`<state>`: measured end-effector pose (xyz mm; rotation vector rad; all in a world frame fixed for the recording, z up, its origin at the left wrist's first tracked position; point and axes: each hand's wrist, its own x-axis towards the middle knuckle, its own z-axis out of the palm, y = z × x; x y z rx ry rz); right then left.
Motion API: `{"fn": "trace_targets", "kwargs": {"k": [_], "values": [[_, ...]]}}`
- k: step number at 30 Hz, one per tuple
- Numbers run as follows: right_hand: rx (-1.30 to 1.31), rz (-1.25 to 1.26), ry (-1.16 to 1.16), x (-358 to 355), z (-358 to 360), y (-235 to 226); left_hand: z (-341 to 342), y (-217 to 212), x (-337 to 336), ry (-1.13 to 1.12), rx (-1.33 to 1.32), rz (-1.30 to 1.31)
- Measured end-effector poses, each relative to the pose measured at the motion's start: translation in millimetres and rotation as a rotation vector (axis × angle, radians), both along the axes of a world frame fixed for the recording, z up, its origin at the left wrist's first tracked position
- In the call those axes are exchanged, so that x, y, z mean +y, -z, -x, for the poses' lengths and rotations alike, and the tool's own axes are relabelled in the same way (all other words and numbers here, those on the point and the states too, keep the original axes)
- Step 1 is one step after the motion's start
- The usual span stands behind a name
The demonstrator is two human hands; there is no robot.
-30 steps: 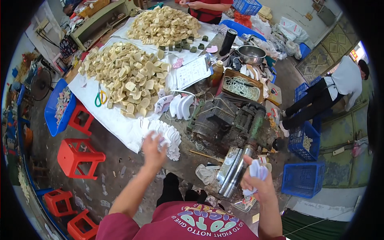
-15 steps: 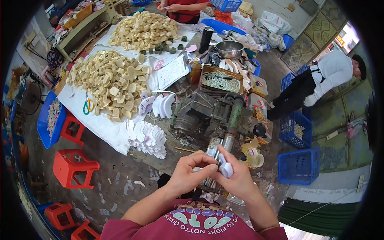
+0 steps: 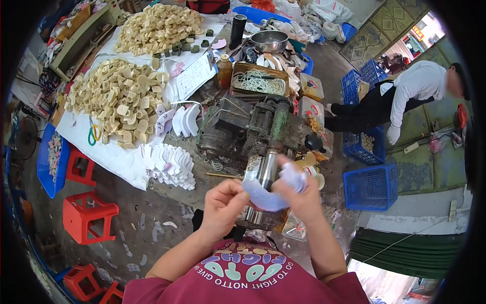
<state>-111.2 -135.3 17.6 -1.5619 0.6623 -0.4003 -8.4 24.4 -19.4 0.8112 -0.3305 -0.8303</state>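
The curved white-blue piece (image 3: 267, 195) spans both hands, long axis running from nine to three o'clock. The left hand (image 3: 223, 205) pinches its nine o'clock end; the right hand (image 3: 299, 195) grips the three o'clock end, over the roller machine (image 3: 253, 131) on the desk (image 3: 212, 169).

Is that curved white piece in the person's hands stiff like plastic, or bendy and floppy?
Probably bendy: the white curved piece arcs between the left hand and right hand, as if flexed. It looks thin, so likely light. The stack of similar white pieces keeps its curve lying fanned, so it seems springy rather than limp.
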Motion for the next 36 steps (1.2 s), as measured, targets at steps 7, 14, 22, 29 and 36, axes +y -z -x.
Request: {"fn": "trace_targets", "kwargs": {"k": [7, 14, 22, 29, 36], "values": [[0.027, -0.398, 0.052, 10.6, 11.1, -17.4, 1.9, -1.2, -12.8, 0.060, -0.348, -0.055], [0.330, 0.073, 0.094, -22.0, 33.7, 19.3, -20.3, 38.0, -2.8, -0.191, -0.924, -0.481], [0.338, 0.194, 0.092, -11.8, 12.7, 30.8, -19.3, 63.8, -12.2, -0.206, -1.093, -0.578], [0.251, 0.086, 0.174, -10.4, 13.3, 9.1, -105.2, 85.0, 41.6, -0.569, -0.867, -0.750], [-0.098, -0.549, 0.059, 1.5, 2.1, -5.4, -235.7, 166.2, 171.0, -0.487, -1.591, -1.482]]}}
